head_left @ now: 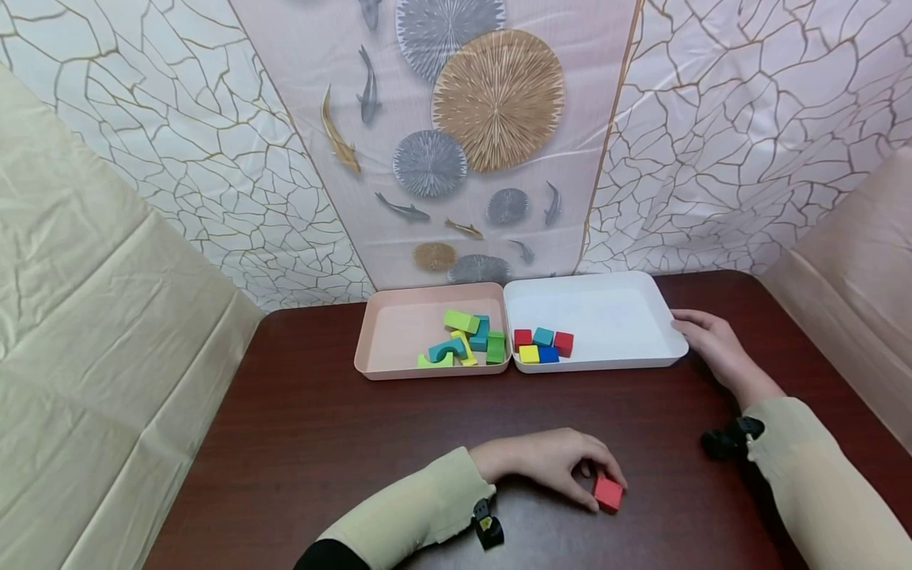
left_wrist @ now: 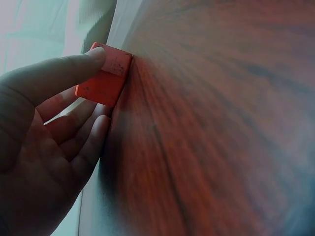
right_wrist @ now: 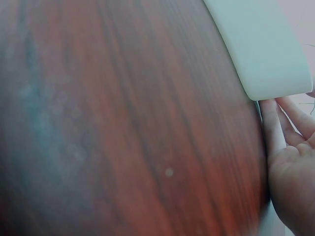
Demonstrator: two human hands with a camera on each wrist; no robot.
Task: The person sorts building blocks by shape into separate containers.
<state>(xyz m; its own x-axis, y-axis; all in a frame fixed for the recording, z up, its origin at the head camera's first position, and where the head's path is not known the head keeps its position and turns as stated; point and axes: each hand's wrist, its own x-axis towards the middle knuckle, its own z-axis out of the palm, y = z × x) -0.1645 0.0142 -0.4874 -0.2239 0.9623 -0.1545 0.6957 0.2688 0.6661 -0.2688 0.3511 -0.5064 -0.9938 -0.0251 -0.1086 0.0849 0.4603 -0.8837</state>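
A red cube (head_left: 609,492) stands on the dark table near its front. My left hand (head_left: 552,463) pinches it between thumb and fingers; in the left wrist view the thumb lies on one face of the red block (left_wrist: 101,86). At the right end of the white tray (head_left: 613,317), my right hand (head_left: 716,348) touches the rim. In the right wrist view its fairly straight fingers (right_wrist: 273,125) rest by the corner of the white tray (right_wrist: 268,59). Several small cubes, including a yellow cube (head_left: 529,354) and a blue cube (head_left: 548,355), lie in that tray's left end.
A pink tray (head_left: 392,332) stands against the white tray's left side. Several green, yellow and teal blocks lie in it, among them a teal arch (head_left: 446,348). Patterned cloth (head_left: 712,119) hangs behind the brown table (head_left: 299,443).
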